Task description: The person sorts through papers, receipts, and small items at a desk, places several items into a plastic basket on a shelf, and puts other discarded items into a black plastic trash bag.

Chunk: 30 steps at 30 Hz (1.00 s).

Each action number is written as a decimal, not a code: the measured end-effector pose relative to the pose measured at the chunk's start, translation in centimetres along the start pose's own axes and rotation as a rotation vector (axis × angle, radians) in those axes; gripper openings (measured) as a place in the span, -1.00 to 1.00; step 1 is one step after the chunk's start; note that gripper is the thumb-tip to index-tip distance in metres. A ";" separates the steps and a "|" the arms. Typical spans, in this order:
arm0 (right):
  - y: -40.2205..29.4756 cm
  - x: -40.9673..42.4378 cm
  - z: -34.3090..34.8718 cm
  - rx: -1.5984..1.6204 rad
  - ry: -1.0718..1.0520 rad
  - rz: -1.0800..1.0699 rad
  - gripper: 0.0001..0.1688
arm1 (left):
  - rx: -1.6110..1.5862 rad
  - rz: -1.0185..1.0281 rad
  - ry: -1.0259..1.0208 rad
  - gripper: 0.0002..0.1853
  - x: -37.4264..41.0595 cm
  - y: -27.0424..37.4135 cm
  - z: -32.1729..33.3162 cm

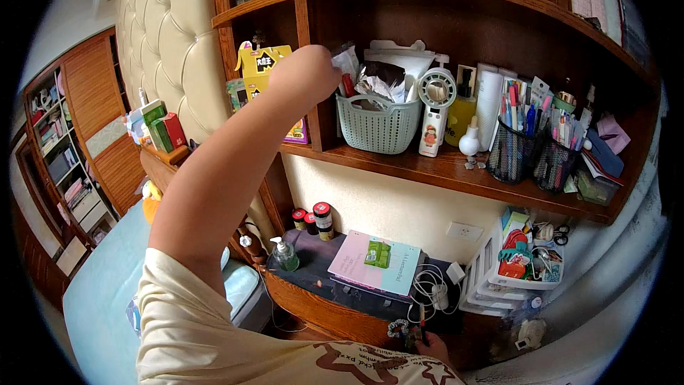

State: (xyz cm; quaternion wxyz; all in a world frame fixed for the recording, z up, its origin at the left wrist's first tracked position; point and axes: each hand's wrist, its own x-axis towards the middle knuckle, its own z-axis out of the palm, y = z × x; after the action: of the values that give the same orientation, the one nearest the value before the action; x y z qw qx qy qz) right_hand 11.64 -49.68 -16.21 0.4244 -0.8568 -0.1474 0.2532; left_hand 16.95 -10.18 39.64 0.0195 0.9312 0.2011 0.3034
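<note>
My left hand (312,72) is raised to the shelf, at the left rim of a grey-green plastic basket (379,127). Its fingers curl away from view, so whether they hold anything is hidden. Beside them a clear plastic packet (347,59) and a red item stand in the basket, with silver and white pouches further right. Behind my wrist is a yellow cardboard box (256,67). Low in the picture, my right hand (434,348) grips a thin dark object (424,326) near the desk's front edge. A patterned scrunchie (397,328) lies just left of it.
A handheld fan (434,117), bottles and mesh pen holders (510,152) line the shelf (449,171). Below, the desk bears lidded jars (323,219), a pump bottle (285,254), a lecture pad (347,256) with a green packet (378,254), and white cables (430,283). White drawers (489,283) stand right.
</note>
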 end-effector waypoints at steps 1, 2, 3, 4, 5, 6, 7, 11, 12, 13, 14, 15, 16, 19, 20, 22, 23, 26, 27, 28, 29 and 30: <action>0.1 0.1 0.1 0.017 -0.013 -0.016 -0.62 | -0.042 0.002 0.006 -0.65 0.6 -0.1 0.0; 0.2 0.4 0.1 0.034 -0.026 -0.032 -0.63 | -0.063 -0.020 -0.013 -0.68 1.1 -0.1 -0.2; 0.5 0.5 0.2 0.053 -0.036 -0.041 -0.63 | -0.059 -0.020 0.064 -0.71 1.5 0.3 0.2; 0.8 0.5 0.3 0.048 -0.034 -0.032 -0.64 | -0.055 -0.021 0.141 -0.72 1.8 0.7 0.5; 1.3 0.6 0.4 0.042 -0.032 -0.024 -0.64 | -0.050 -0.021 0.219 -0.72 2.0 1.0 0.9; 1.8 0.7 0.6 0.037 -0.033 -0.020 -0.64 | -0.037 0.015 0.290 -0.73 1.9 1.2 1.3; 2.6 1.0 0.9 0.055 -0.034 -0.043 -0.64 | 0.021 0.012 0.240 -0.73 2.0 1.2 1.5; 4.2 1.2 1.7 0.134 -0.037 -0.033 -0.65 | 0.074 -0.025 0.172 -0.72 1.7 1.2 1.3; 4.2 1.1 1.9 0.157 -0.038 -0.006 -0.65 | 0.044 -0.040 0.188 -0.71 1.5 1.3 0.9; 5.8 1.4 2.3 0.158 -0.005 0.011 -0.64 | 0.013 0.022 0.258 -0.70 1.1 1.5 0.5; 8.3 2.1 3.0 0.158 0.027 0.025 -0.63 | -0.019 0.082 0.331 -0.69 0.4 1.7 0.1; 9.7 2.9 3.6 0.158 0.050 0.028 -0.63 | -0.038 0.138 0.409 -0.69 -0.5 1.6 -0.3; 8.6 2.6 3.2 0.134 0.026 0.033 -0.62 | -0.006 0.218 0.434 -0.67 -1.1 1.2 -0.1; 2.4 0.4 0.8 0.110 -0.033 0.031 -0.61 | 0.112 0.245 0.175 -0.70 -2.5 0.2 0.7; 3.4 0.7 0.9 0.143 -0.045 0.021 -0.62 | 0.100 0.256 0.200 -0.70 -2.3 -0.3 1.8; 2.5 0.5 0.4 0.179 -0.063 0.016 -0.65 | 0.141 0.235 0.182 -0.69 -2.2 -0.9 2.3; 1.9 0.2 0.3 0.186 -0.063 0.023 -0.67 | 0.162 0.224 0.172 -0.69 -2.3 -1.1 2.4; 0.9 -0.1 0.0 0.174 -0.080 0.004 -0.72 | 0.135 0.282 0.153 -0.66 -3.2 -1.7 2.9; 0.7 0.0 0.0 0.162 -0.089 -0.010 -0.73 | 0.105 0.299 0.169 -0.62 -3.7 -2.0 3.1; 1.6 0.4 0.4 0.146 -0.079 -0.036 -0.73 | 0.095 0.248 0.126 -0.55 -4.2 -1.9 3.1; 3.3 1.2 1.1 0.129 -0.070 -0.063 -0.73 | 0.053 0.164 0.117 -0.55 -4.8 -1.4 3.0; 4.0 1.9 1.6 0.113 -0.070 -0.097 -0.73 | -0.022 0.171 0.187 -0.56 -5.8 -1.9 3.3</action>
State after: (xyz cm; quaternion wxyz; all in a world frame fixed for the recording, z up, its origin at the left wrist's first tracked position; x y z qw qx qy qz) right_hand 12.49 -50.12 -20.84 0.4785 -0.8139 -0.1888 0.2702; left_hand 13.92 -10.37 33.45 -0.0149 0.9124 0.1185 0.3916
